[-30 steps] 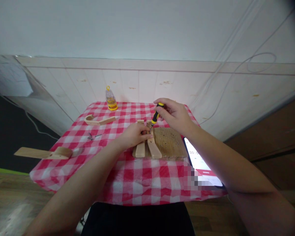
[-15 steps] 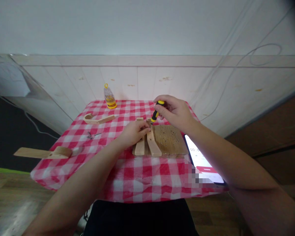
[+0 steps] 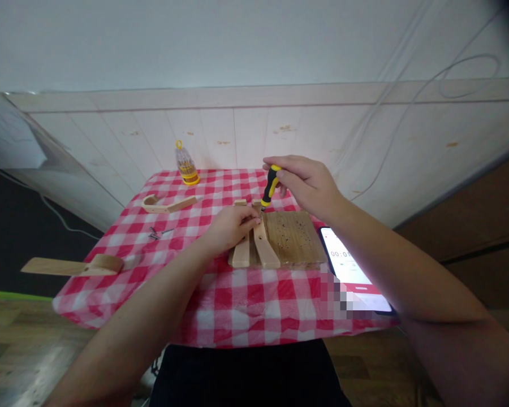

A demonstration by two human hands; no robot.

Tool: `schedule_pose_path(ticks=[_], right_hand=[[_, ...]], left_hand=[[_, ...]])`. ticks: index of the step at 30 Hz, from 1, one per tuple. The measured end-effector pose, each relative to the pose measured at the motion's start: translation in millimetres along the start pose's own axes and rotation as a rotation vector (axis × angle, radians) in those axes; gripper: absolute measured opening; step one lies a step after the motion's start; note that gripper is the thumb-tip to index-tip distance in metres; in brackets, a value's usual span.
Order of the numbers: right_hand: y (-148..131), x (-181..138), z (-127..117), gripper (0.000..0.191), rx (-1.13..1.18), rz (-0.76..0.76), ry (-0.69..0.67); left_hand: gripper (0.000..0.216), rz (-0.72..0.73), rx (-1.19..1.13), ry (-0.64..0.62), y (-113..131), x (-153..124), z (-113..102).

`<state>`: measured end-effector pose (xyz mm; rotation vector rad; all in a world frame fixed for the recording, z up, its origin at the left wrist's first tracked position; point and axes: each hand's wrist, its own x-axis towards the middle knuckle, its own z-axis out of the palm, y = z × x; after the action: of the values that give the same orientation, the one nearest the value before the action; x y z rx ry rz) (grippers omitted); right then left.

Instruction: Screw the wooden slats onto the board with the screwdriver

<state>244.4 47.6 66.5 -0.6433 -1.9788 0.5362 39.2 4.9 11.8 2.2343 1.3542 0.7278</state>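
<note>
Nearest: dark-clothed lap [image 3: 246, 376] at the near edge of the worktop [image 3: 233, 308], which is spread with a red-and-white checked cloth. Near right, a phone [image 3: 343, 263] lies face up, lit, digits showing, partly covered by the right forearm. Near left, a wooden piece [image 3: 104, 264] with a thick rounded end; its flat arm juts past the left edge.

Mid-worktop, right of centre: a brown board [image 3: 294, 237] pocked with small dark holes. Two pale wooden strips lie across its left part, near to far: left strip [image 3: 241, 257] and right strip [image 3: 266, 253], a gap between them at the near ends. Left hand [image 3: 233, 226] rests over both, fingers drawn together at the right strip's far half; cannot tell whether they pinch a screw or only press wood. Loose screws [image 3: 155, 233] well to its left.

Right hand [image 3: 309, 183] pinches the upper handle of a black-and-yellow screwdriver [image 3: 270, 185], tilted, tip down by the left fingertips. Contact at the tip too small to tell.

Far left, a hooked wooden piece [image 3: 165, 208]; beyond it, a clear bit case [image 3: 187, 167], yellow base and ring, upright. Farthest: pale panelled wall [image 3: 220, 127], a thin cable [image 3: 401, 127] looping down on the right.
</note>
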Motion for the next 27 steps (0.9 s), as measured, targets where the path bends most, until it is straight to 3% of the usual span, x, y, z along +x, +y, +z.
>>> schedule_pose_path(ticks=[9,16,27], right_hand=[[-1,3,5,0.013,-0.035,-0.068,0.077],[2,0,8,0.020,-0.007,-0.005,0.052],[0,-1,7,0.016,-0.007,-0.007,0.062]], left_hand=[[0.018,0.009,0.036,0.004,-1,1,1],[0.016,-0.012,0.064,0.020,0,1,2],[0.019,-0.043,0.058,-0.023,8,-6,-10]])
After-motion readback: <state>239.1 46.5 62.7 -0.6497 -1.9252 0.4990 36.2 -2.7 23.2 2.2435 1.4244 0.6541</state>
